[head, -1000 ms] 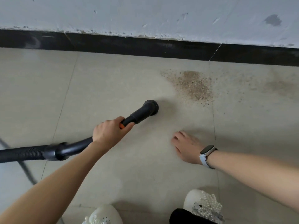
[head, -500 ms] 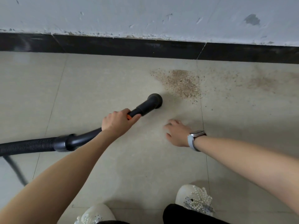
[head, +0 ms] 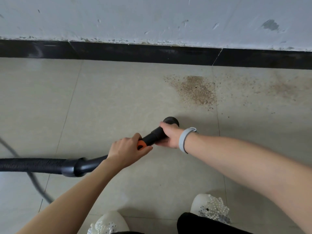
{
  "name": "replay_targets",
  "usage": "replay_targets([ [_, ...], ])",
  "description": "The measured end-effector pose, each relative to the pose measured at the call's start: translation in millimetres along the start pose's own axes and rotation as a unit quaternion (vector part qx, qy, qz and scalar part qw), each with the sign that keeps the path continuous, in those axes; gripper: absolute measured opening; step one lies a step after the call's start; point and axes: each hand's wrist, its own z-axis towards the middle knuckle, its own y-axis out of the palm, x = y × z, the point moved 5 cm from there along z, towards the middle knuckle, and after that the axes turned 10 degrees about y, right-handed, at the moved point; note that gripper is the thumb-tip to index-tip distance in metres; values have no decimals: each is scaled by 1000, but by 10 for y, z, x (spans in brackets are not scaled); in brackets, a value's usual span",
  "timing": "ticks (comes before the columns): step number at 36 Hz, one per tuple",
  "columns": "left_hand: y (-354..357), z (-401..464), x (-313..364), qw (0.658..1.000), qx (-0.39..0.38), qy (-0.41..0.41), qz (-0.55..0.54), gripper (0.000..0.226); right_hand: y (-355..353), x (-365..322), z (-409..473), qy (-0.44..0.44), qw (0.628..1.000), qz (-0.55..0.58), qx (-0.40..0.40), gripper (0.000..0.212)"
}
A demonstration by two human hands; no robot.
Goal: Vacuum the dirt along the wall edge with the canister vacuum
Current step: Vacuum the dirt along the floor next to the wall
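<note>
A patch of brown dirt point(head: 195, 90) lies on the beige floor tiles just below the black skirting point(head: 143, 53) of the grey wall. The black vacuum wand point(head: 152, 137) points toward it, its round open end point(head: 171, 120) a short way short of the dirt. My left hand point(head: 126, 149) grips the wand at the orange button. My right hand point(head: 169, 134) grips the wand nearer its end, a grey watch on the wrist. The ribbed hose point(head: 33, 164) trails off to the left.
Thinner dirt point(head: 278, 88) is scattered along the wall to the right. A grey cord point(head: 33, 183) curves over the floor at the left. My two white beaded shoes point(head: 211, 208) stand at the bottom edge.
My right hand left the floor and took hold of the wand near its end. The wand has drawn back a little from the dirt.
</note>
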Motion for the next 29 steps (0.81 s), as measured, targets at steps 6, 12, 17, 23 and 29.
replay_targets([
  [6, -168, -37, -253, 997, 45, 34, 48, 43, -249, -511, -40, -97, 990, 24, 98, 26],
  [12, -139, -48, -364, 996, 70, 14, 51, 51, -201, -578, 7, -80, 985, 150, 16, 38],
  [17, -216, -8, -474, 991, 92, -54, -77, 51, 366, -526, -26, -98, 978, 155, -97, 35],
  [23, -343, 8, -484, 981, 127, -75, -124, 40, 698, -680, -140, -145, 981, 101, -83, 19],
  [29, -498, 105, -555, 991, 115, -67, -28, 43, 724, -996, -91, -164, 984, 61, -19, 18],
])
